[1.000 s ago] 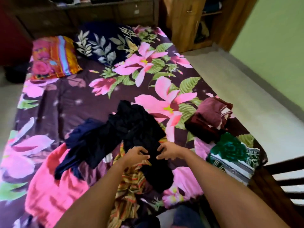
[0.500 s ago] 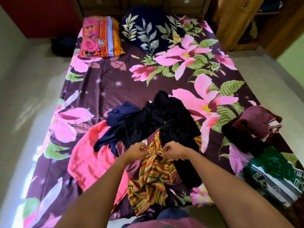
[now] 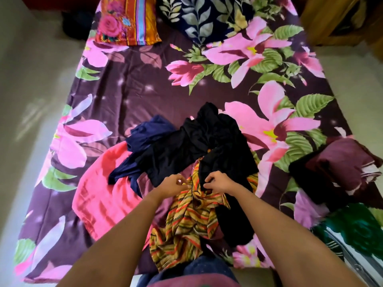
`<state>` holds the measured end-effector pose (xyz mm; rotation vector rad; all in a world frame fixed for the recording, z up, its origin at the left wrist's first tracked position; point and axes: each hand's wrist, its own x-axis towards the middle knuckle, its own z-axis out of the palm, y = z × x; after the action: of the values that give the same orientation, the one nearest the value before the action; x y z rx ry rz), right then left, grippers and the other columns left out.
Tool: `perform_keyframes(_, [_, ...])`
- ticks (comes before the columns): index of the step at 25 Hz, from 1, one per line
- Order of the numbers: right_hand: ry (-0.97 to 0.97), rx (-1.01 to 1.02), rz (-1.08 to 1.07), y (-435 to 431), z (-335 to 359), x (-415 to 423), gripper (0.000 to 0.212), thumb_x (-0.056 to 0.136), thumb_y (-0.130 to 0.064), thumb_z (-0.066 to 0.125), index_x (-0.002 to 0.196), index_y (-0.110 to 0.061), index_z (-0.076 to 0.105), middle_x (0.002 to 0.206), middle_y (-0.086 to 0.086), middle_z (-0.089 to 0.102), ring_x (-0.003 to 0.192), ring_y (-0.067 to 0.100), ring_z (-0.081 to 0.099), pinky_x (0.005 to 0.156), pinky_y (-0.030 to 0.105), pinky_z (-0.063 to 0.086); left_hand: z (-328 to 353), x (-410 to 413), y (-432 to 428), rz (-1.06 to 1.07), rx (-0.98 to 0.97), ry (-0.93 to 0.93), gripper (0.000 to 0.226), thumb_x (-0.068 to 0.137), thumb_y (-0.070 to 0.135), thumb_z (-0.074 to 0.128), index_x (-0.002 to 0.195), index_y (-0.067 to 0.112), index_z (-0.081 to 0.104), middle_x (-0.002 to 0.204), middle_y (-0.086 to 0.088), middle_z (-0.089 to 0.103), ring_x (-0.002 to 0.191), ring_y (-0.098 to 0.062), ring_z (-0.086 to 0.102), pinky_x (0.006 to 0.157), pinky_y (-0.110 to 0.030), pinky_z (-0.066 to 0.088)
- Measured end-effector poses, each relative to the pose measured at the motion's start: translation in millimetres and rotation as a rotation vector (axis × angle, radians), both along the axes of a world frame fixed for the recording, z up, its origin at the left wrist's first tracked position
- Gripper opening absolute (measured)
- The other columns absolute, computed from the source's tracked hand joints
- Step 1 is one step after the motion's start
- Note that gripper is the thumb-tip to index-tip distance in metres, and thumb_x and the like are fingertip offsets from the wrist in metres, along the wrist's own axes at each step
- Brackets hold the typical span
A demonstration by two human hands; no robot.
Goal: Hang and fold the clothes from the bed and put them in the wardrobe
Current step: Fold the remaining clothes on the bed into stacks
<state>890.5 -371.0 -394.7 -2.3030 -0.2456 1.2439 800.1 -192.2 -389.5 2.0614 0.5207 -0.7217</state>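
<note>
Striped cloth (image 3: 186, 220) lies at the near edge of the bed (image 3: 124, 90), its top pinched by the left grip (image 3: 174, 183) and the right grip (image 3: 215, 181); singling out one garment to fold seems the step in hand. Next it must lift clear of the black garment (image 3: 207, 146) lapped over its far side. A navy piece (image 3: 145, 131) lies beyond-left of the cloth, maroon clothes (image 3: 339, 168) to its right, and pillows (image 3: 128, 19) farthest.

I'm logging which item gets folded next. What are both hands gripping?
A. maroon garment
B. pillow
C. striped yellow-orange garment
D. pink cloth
C: the left hand and the right hand both pinch the top edge of the striped garment.
</note>
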Motion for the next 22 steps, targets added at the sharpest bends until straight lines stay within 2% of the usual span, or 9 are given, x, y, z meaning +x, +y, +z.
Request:
perform_keyframes(3, [-0.066, -0.056, -0.064, -6.0, -26.0, 11.0, 0.03, 0.086, -0.025, 0.068, 0.11, -0.007, 0.062, 0.11, 0.012, 0.062, 0.099, 0.023, 0.06, 0.079, 0.027, 0.046, -16.9, 13.9, -6.9, -0.017, 0.005, 0.013, 0.026, 0.086, 0.028, 0.065, 0.105, 0.009, 0.066, 0.092, -0.003, 0.061, 0.087, -0.018, 0.059, 0.084, -0.029, 0.046])
perform_keyframes(7, [-0.123, -0.208, -0.096, -14.4, -54.8, 17.0, 0.043, 0.087, -0.03, 0.066, 0.123, -0.012, 0.052, 0.122, 0.012, 0.053, 0.109, 0.028, 0.057, 0.089, 0.037, 0.049, -38.2, 25.4, -13.0, -0.047, -0.001, 0.035, 0.024, 0.088, 0.024, 0.064, 0.105, 0.007, 0.065, 0.095, -0.001, 0.06, 0.087, -0.013, 0.056, 0.074, -0.02, 0.04])
perform_keyframes(12, [-0.213, -0.42, -0.07, -21.6, -78.6, 15.6, 0.073, 0.084, -0.036, 0.069, 0.139, -0.01, 0.03, 0.136, 0.015, 0.034, 0.121, 0.034, 0.047, 0.087, 0.043, 0.047, -66.5, 42.5, -9.3, -0.074, -0.024, 0.083, 0.023, 0.088, 0.021, 0.062, 0.106, 0.008, 0.065, 0.104, -0.008, 0.067, 0.087, -0.015, 0.06, 0.076, -0.023, 0.045])
perform_keyframes(14, [-0.243, -0.492, -0.033, -19.7, -84.9, 13.5, 0.07, 0.086, -0.032, 0.067, 0.139, -0.009, 0.028, 0.137, 0.015, 0.033, 0.12, 0.033, 0.047, 0.085, 0.042, 0.048, -74.5, 47.8, -6.4, -0.068, -0.027, 0.086, 0.023, 0.088, 0.021, 0.062, 0.107, 0.008, 0.065, 0.101, -0.01, 0.068, 0.087, -0.017, 0.061, 0.078, -0.026, 0.048])
perform_keyframes(15, [-0.304, -0.51, -0.018, -18.8, -88.3, 15.3, 0.061, 0.089, -0.028, 0.063, 0.138, -0.01, 0.031, 0.136, 0.014, 0.035, 0.12, 0.032, 0.047, 0.085, 0.041, 0.048, -77.7, 51.0, -4.6, -0.063, -0.03, 0.078, 0.023, 0.088, 0.021, 0.062, 0.107, 0.009, 0.065, 0.1, -0.011, 0.069, 0.086, -0.018, 0.062, 0.08, -0.03, 0.049])
perform_keyframes(17, [-0.432, -0.499, 0.003, -20.0, -93.1, 19.3, 0.042, 0.094, -0.016, 0.053, 0.133, -0.01, 0.04, 0.132, 0.013, 0.041, 0.119, 0.031, 0.046, 0.087, 0.041, 0.045, -79.8, 57.7, -1.0, -0.066, -0.03, 0.064, 0.023, 0.089, 0.023, 0.062, 0.107, 0.009, 0.065, 0.097, -0.011, 0.069, 0.083, -0.019, 0.062, 0.081, -0.032, 0.049])
perform_keyframes(19, [-0.48, -0.371, -0.083, -22.5, -99.0, 18.6, 0.035, 0.093, -0.007, 0.05, 0.128, -0.007, 0.046, 0.125, 0.015, 0.048, 0.116, 0.032, 0.049, 0.088, 0.04, 0.044, -81.2, 62.9, 2.5, -0.066, -0.037, 0.057, 0.023, 0.089, 0.024, 0.062, 0.106, 0.01, 0.065, 0.095, -0.009, 0.069, 0.078, -0.019, 0.062, 0.081, -0.032, 0.049])
perform_keyframes(22, [-0.361, -0.085, -0.56, -24.9, -88.5, 4.8, 0.035, 0.091, 0.005, 0.047, 0.126, -0.001, 0.048, 0.117, 0.021, 0.057, 0.111, 0.032, 0.056, 0.085, 0.035, 0.044, -73.7, 62.1, -1.3, -0.034, -0.054, 0.059, 0.02, 0.09, 0.022, 0.061, 0.105, 0.009, 0.064, 0.09, -0.007, 0.067, 0.076, -0.022, 0.065, 0.082, -0.033, 0.051])
